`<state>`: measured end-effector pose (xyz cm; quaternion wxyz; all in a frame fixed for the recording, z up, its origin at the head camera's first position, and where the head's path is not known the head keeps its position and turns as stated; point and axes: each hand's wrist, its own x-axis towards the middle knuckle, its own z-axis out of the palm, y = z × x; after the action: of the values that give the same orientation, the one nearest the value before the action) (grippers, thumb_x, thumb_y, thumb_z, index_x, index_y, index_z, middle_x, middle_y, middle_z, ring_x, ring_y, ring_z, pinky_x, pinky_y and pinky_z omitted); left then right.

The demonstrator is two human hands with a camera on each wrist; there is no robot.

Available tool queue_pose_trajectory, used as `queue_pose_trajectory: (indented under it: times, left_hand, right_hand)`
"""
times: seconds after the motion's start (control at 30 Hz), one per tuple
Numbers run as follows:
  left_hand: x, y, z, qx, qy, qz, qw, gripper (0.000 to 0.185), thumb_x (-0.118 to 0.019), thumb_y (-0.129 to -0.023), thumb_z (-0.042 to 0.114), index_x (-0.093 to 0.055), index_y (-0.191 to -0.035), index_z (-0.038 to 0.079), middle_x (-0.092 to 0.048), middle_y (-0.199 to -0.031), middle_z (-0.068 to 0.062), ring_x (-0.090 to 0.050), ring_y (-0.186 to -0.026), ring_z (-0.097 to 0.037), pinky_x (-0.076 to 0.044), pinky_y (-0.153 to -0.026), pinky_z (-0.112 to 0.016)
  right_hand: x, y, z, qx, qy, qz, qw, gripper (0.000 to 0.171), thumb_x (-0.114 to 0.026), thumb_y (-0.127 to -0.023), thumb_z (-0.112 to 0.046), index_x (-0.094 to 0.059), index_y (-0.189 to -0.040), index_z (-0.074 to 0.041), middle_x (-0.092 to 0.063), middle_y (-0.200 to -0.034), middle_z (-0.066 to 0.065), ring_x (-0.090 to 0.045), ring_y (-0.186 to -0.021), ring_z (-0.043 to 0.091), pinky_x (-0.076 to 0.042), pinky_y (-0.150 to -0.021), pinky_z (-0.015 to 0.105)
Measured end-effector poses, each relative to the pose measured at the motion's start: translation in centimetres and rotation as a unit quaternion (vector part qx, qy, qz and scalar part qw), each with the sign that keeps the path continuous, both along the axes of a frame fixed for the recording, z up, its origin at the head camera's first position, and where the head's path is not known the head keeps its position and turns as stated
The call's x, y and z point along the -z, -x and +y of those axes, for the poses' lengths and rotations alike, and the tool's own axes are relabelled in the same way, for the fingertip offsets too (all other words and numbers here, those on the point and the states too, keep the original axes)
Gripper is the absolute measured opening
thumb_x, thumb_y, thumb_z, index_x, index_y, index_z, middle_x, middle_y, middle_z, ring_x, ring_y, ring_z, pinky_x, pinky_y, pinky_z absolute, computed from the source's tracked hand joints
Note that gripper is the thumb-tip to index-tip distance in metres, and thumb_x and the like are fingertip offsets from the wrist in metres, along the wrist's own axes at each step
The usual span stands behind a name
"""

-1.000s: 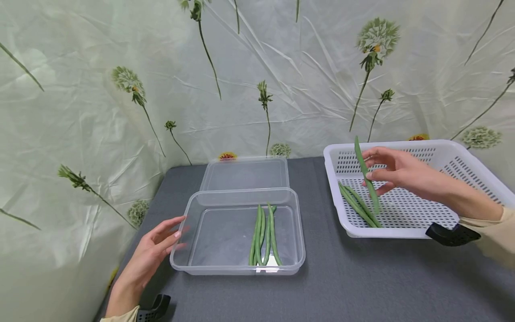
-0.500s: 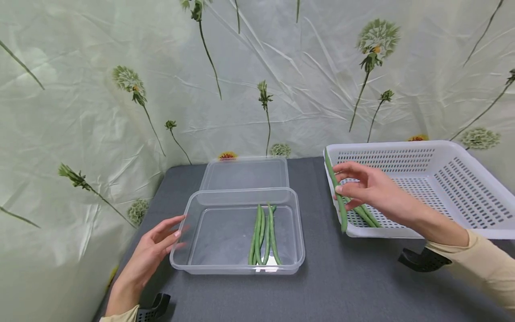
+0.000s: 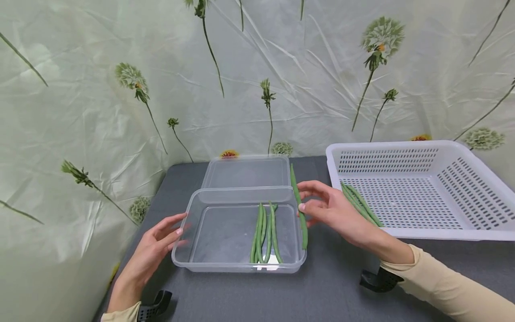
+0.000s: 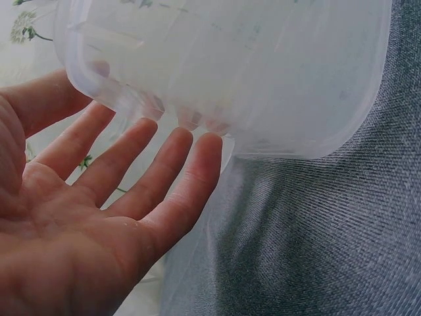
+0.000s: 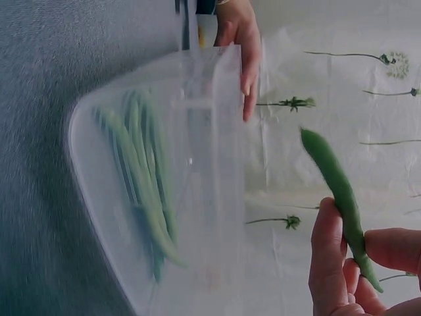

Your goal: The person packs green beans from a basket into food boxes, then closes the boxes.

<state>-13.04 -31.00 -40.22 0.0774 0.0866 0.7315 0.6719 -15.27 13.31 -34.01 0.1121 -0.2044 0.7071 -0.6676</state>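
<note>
A grey fabric-covered table (image 3: 330, 286) is carrying everything, with a clear rectangular plastic container (image 3: 201, 232) sitting at its middle as the landmark. To the right of that container, a white perforated plastic basket (image 3: 454, 179) is holding two long green beans (image 3: 362, 206) against its left side. Just behind the container, a clear flat plastic lid (image 3: 245, 172) is lying on the table. The right hand (image 3: 335, 212) is hovering at the container's right rim, pinching a single long green bean (image 3: 298, 203) between thumb and fingertips; the bean is slim, smooth and gently curved, hanging lengthwise over the right wall with its lower tip just inside the container. The left hand (image 3: 158, 243) is resting against the container's left wall with fingers straight and relaxed, gripping nothing. Inside the container, right of centre, a small bundle of green beans (image 3: 265, 232) is lying side by side, parallel to the held bean.
</note>
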Motion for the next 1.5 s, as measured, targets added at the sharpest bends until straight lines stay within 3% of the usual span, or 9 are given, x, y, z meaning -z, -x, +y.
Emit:
queue_pose_trajectory:
  times: [0.4, 0.67, 0.87, 1.2, 1.5]
  left_hand:
    - [0.0, 0.0, 0.0, 0.0, -0.002, -0.003, 1.0, 0.045, -0.052, -0.103, 0.008, -0.041, -0.145, -0.002, -0.045, -0.148, -0.01, -0.054, -0.126, -0.014, -0.053, -0.091, -0.037]
    - [-0.1, 0.1, 0.1, 0.0, -0.003, 0.002, 1.0, 0.044, -0.052, -0.103, 0.008, -0.041, -0.145, -0.002, -0.045, -0.148, -0.01, -0.054, -0.125, -0.014, -0.053, -0.091, -0.038]
    - [-0.2, 0.1, 0.1, 0.003, -0.002, 0.002, 1.0, 0.045, -0.052, -0.103, 0.007, -0.041, -0.145, -0.002, -0.045, -0.148, -0.009, -0.054, -0.126, -0.014, -0.053, -0.091, -0.037]
    - [-0.1, 0.0, 0.0, -0.001, 0.002, -0.004, 1.0, 0.045, -0.052, -0.103, 0.009, -0.041, -0.146, 0.0, -0.045, -0.149, -0.008, -0.053, -0.126, -0.014, -0.053, -0.091, -0.036]
    - [-0.2, 0.1, 0.2, -0.016, 0.014, -0.018, 0.9996, 0.047, -0.054, -0.103, 0.011, -0.041, -0.146, 0.0, -0.043, -0.15, -0.011, -0.054, -0.126, -0.014, -0.053, -0.092, -0.038]
  right_hand:
    - [2.0, 0.7, -3.7, 0.023, 0.001, -0.047, 0.999, 0.049, -0.068, -0.091, -0.007, -0.05, -0.137, -0.003, -0.053, -0.125, 0.025, -0.066, -0.087, 0.023, -0.059, -0.068, 0.046]
    - [2.4, 0.9, -4.1, 0.017, 0.004, -0.054, 0.998, 0.047, -0.07, -0.091, -0.006, -0.053, -0.135, -0.001, -0.058, -0.117, 0.023, -0.066, -0.091, 0.034, -0.059, -0.07, 0.046]
    - [2.6, 0.6, -4.0, 0.007, 0.008, -0.039, 0.999, 0.043, -0.066, -0.092, -0.003, -0.053, -0.132, 0.001, -0.055, -0.118, 0.029, -0.064, -0.094, 0.044, -0.058, -0.072, 0.05]
    - [1.4, -0.6, -2.9, 0.013, 0.019, -0.006, 1.0, 0.038, -0.066, -0.092, -0.001, -0.057, -0.128, -0.008, -0.059, -0.115, 0.017, -0.067, -0.089, 0.028, -0.059, -0.07, 0.047]
    - [-0.1, -1.1, -0.1, 0.022, 0.009, 0.053, 0.998, 0.037, -0.069, -0.091, -0.003, -0.058, -0.127, -0.007, -0.058, -0.115, 0.019, -0.066, -0.091, 0.035, -0.059, -0.07, 0.047]
